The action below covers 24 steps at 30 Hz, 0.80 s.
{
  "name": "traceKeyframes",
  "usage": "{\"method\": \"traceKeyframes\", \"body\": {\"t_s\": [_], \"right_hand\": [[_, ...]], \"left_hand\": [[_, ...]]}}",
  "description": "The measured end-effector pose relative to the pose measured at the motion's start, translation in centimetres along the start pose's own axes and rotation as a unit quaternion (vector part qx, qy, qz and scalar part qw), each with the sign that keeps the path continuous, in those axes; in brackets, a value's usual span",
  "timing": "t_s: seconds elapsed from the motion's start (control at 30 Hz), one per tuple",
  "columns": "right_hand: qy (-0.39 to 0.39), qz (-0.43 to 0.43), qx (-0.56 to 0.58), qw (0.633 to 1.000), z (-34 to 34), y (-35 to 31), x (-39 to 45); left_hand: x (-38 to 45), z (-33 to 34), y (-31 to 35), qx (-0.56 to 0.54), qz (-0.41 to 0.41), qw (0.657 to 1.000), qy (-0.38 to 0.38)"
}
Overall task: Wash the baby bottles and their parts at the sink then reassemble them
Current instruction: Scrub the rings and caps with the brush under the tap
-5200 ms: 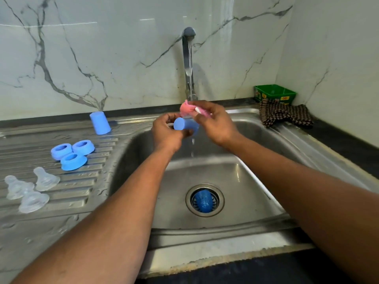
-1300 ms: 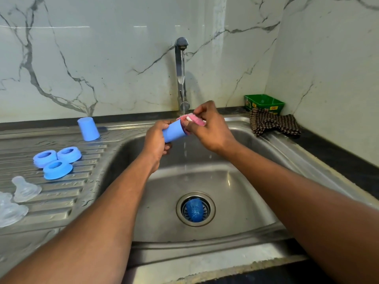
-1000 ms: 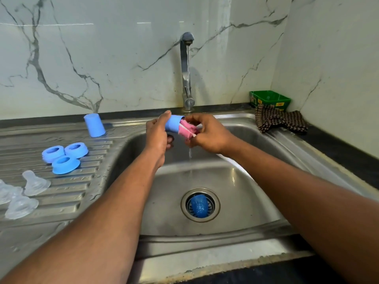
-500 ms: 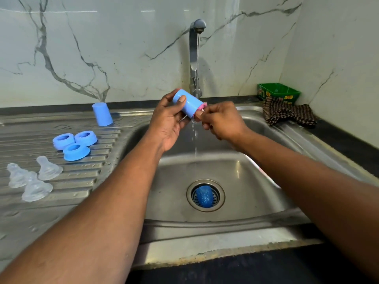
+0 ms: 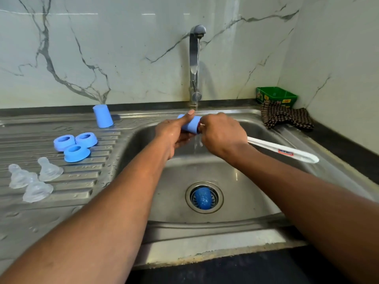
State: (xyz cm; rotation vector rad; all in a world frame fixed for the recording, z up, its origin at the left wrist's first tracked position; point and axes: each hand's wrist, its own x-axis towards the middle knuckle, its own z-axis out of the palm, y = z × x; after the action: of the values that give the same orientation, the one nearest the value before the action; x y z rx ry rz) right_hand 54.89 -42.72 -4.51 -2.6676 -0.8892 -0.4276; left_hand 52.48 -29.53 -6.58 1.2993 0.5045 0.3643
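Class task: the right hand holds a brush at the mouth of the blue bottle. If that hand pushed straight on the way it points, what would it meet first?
The right hand points leftward, so it would probably meet the mouth of the blue bottle first, held by the left hand.

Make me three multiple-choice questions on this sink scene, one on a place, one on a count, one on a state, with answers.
1. Where does the upside-down blue bottle stand?
A. on the drainboard's back edge
B. in the basin
C. on the cloth

2. How many blue rings lie on the drainboard?
A. two
B. three
C. five

3. The tap is
A. off
B. running
C. covered

Answers: 1 A, it stands behind the rings; 2 B, three sit clustered together; 3 B, water falls between the left hand and right hand.
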Motion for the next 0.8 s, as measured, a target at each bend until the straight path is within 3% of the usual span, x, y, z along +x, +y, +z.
{"method": "traceKeyframes", "body": {"t_s": [0.1, 0.13, 0.23, 0.27, 0.3, 0.37, 0.4, 0.43, 0.5, 0.57, 0.6, 0.73, 0.8], "right_hand": [[-0.013, 0.033, 0.222, 0.974, -0.6, 1.5, 1.4], [-0.069, 0.064, 0.334, 0.938, -0.9, 2.2, 1.8], [-0.274, 0.124, 0.606, 0.736, -1.3, 3.4, 1.7], [-0.287, 0.118, 0.622, 0.719, -1.1, 3.7, 1.6], [-0.264, 0.105, 0.596, 0.751, -0.6, 3.6, 1.6], [-0.128, 0.052, 0.396, 0.908, 0.4, 3.3, 1.9], [-0.055, 0.028, 0.274, 0.96, 0.8, 3.4, 2.1], [-0.019, 0.019, 0.194, 0.981, 1.3, 3.4, 2.1], [-0.004, 0.019, 0.099, 0.995, 1.6, 3.2, 1.7], [0.017, -0.008, 0.033, 0.999, 1.7, 2.3, 1.5], [0.028, -0.024, 0.012, 0.999, 1.7, 1.9, 1.5], [0.026, -0.023, 0.009, 0.999, 1.4, 1.3, 1.3], [0.013, 0.034, 0.153, 0.988, 0.5, 1.3, 1.9]], "left_hand": [[-0.1, -0.4, 0.3, -0.106, 0.03, 0.988, -0.105], [-0.1, -0.5, 0.3, -0.151, 0.042, 0.978, -0.139], [-0.5, -0.6, 0.2, -0.238, 0.077, 0.94, -0.231], [-0.6, -0.5, 0.1, -0.249, 0.076, 0.936, -0.237], [-0.6, -0.5, -0.2, -0.258, 0.068, 0.936, -0.228], [-0.6, -0.5, -0.3, -0.232, 0.051, 0.954, -0.184], [-0.6, -0.3, -0.5, -0.184, 0.048, 0.97, -0.151], [-0.5, -0.1, -0.7, -0.124, 0.047, 0.986, -0.105], [0.2, 0.6, -1.0, -0.034, 0.057, 0.998, 0.022], [1.1, 0.7, -1.2, -0.052, 0.059, 0.99, 0.113], [1.5, 0.6, -1.3, -0.084, 0.047, 0.988, 0.123], [1.3, 0.5, -0.9, -0.13, 0.006, 0.991, 0.036], [0.8, 0.8, -0.1, -0.153, 0.029, 0.988, -0.004]]}}
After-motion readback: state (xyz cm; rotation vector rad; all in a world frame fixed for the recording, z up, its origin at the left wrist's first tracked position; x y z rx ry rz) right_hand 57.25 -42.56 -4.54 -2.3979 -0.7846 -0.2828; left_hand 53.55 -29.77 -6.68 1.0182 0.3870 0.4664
